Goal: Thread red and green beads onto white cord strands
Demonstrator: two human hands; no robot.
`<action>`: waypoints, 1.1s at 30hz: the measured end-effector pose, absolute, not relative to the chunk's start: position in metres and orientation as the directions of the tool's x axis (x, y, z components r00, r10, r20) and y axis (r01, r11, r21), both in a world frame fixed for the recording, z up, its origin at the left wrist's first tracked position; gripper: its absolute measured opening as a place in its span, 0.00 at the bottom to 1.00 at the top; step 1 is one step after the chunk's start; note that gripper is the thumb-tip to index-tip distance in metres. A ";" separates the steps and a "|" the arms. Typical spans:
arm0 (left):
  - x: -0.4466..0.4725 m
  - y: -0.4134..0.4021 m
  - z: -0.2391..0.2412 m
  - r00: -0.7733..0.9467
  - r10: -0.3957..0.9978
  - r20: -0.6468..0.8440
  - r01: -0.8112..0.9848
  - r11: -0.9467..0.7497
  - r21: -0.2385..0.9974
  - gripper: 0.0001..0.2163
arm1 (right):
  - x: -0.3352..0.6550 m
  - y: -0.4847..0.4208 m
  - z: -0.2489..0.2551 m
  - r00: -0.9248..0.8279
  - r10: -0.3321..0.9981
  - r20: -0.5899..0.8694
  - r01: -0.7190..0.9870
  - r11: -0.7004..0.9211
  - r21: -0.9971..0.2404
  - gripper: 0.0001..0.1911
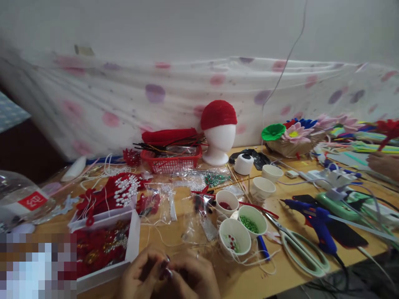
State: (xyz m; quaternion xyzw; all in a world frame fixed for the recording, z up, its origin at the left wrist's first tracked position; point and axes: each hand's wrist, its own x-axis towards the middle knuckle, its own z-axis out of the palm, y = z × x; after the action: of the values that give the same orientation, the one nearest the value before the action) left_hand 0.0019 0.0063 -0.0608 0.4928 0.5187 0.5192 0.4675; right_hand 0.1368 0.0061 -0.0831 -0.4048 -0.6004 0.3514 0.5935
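Both my hands are at the bottom edge of the head view, pressed together over the wooden table point(255, 278). My left hand point(140, 272) has its fingers curled and pinched against my right hand point(190, 276), whose fingers are also curled. What they pinch is too small and blurred to name. Thin white string point(249, 259) trails nearby. Just right of my hands stand small white cups: one with mixed beads point(234, 240), one with green beads point(252, 221), one with red beads point(227, 202). A white box of red decorations point(104, 245) lies left of my hands.
A blue glue gun point(318, 222) and pale green scissors point(302, 249) lie at the right. A foam head with a red cap point(218, 133) and a red basket point(170, 160) stand at the back. Paper flowers point(296, 133) and another person's hand point(385, 164) are far right. A plastic bottle point(21, 199) lies at the left.
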 end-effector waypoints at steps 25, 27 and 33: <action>0.017 0.005 -0.047 0.277 0.885 -0.376 -0.690 0.455 0.563 0.08 | 0.151 -0.005 -0.046 0.021 0.887 0.460 0.152 0.452 -0.879 0.07; 0.017 0.004 -0.047 0.277 0.881 -0.384 -0.681 0.462 0.569 0.09 | 0.151 -0.005 -0.046 0.011 0.892 0.453 0.160 0.446 -0.881 0.07; 0.017 0.005 -0.047 0.302 0.877 -0.374 -0.696 0.471 0.543 0.07 | 0.152 -0.006 -0.046 0.017 0.900 0.436 0.154 0.428 -0.890 0.06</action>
State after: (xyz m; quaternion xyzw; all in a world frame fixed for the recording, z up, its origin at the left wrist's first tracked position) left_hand 0.0172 0.0051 -0.0471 0.1405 0.3226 0.4950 0.7945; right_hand 0.1516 -0.0058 -0.0463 -0.4244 -0.6209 0.3253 0.5733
